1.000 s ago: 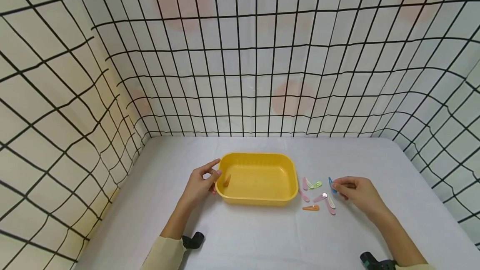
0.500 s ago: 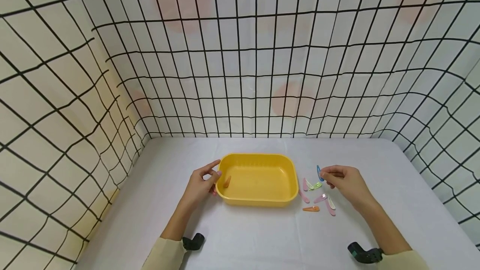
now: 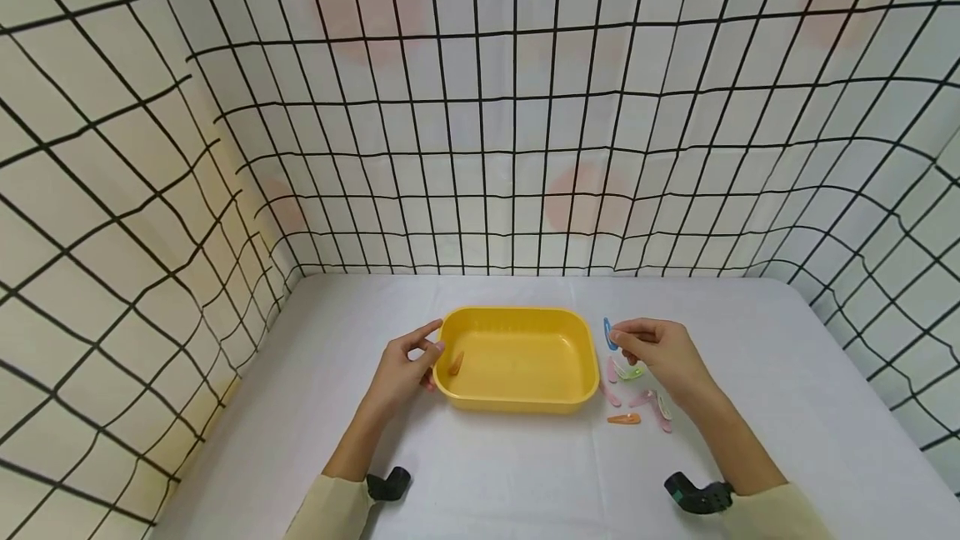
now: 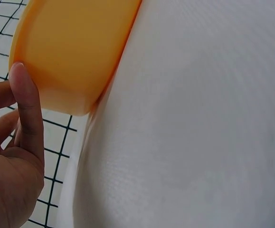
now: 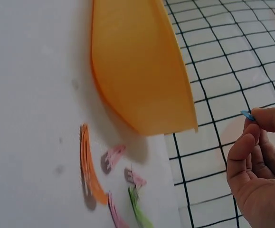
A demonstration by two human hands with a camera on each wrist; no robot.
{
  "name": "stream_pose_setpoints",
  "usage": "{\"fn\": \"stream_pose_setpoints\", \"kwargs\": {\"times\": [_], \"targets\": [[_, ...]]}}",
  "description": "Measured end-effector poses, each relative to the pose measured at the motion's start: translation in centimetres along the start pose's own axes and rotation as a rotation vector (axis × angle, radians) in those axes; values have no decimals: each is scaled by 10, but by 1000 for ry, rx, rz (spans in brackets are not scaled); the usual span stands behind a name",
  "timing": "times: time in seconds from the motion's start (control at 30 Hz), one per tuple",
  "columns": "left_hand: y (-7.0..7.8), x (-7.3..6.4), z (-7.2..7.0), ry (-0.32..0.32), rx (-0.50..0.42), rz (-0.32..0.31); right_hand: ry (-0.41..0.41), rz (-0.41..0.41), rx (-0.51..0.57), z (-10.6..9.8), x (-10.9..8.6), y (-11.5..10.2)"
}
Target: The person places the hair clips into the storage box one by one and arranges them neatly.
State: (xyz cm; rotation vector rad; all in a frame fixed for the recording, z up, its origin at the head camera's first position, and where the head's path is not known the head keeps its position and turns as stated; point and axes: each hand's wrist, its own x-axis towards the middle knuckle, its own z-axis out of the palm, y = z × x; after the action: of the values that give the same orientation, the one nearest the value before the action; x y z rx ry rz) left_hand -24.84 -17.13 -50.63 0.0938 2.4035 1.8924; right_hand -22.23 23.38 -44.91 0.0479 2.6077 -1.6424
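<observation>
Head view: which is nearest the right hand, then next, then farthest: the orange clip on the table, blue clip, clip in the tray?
Nearest to the right hand first:
1. Blue clip, pinched in that hand, just right of the tray.
2. Orange clip on the table, by the tray's near right corner.
3. Clip in the tray, over at its left end.

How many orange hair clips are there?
2: one orange clip in the yellow tray, near its left end; another orange clip on the table, right of the tray.
</observation>
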Motion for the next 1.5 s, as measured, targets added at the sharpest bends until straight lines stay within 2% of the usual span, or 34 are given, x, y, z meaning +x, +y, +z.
{"fn": "stream_pose_setpoints", "kwargs": {"times": [0.33,0.53,0.9,1.5], "targets": [[-1,0,0,2,-2,-4,-89,-15,88,30,10,-26],[-1,0,0,2,0,-2,-109,-44,134,54,19,-33],[-1,0,1,7,-3,-15,-127,-3,188,95,30,-43],[-3,1,2,13,-3,-7,-144,51,231,147,44,-54]]}}
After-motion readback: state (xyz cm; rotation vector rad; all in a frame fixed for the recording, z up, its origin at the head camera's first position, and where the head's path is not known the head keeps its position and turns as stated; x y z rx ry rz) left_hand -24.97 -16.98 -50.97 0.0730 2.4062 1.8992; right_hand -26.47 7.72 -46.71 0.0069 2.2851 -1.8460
